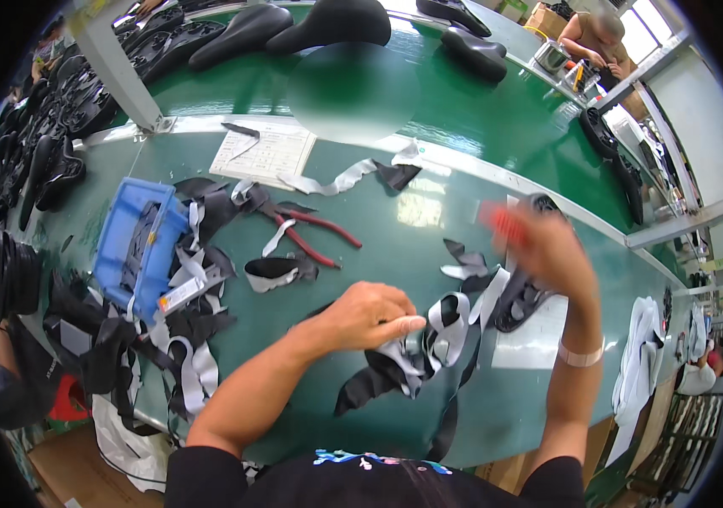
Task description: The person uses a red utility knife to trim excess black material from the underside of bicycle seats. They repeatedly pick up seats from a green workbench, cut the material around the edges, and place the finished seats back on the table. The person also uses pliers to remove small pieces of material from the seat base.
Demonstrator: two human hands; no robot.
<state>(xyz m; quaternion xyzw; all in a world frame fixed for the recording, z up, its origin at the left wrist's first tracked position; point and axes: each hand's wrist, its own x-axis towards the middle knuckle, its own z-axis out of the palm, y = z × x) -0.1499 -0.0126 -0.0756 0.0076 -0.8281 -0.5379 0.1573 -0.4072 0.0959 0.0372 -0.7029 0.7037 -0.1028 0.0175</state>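
Note:
My left hand (pixel 370 315) is low over the middle of the green table, fingers curled and thumb stretched to the right. Whether anything is in its grip is hidden. Just beneath and beside it lies a tangle of black-and-white material strips (pixel 448 328). My right hand (pixel 552 258) is raised on the right and smeared by motion. It is closed round a red object (pixel 503 222) whose kind the blur hides. Close to that hand, a black bicycle saddle (pixel 518 300) lies partly on a white sheet (pixel 535 339).
Red-handled pincers (pixel 315 237) lie left of centre, near a printed paper (pixel 268 152). A blue bin (pixel 112 245) stands among scraps (pixel 200 364) at left. Black saddles (pixel 336 24) line the far bench. A metal post (pixel 116 68) rises far left. Another person (pixel 598 42) sits far right.

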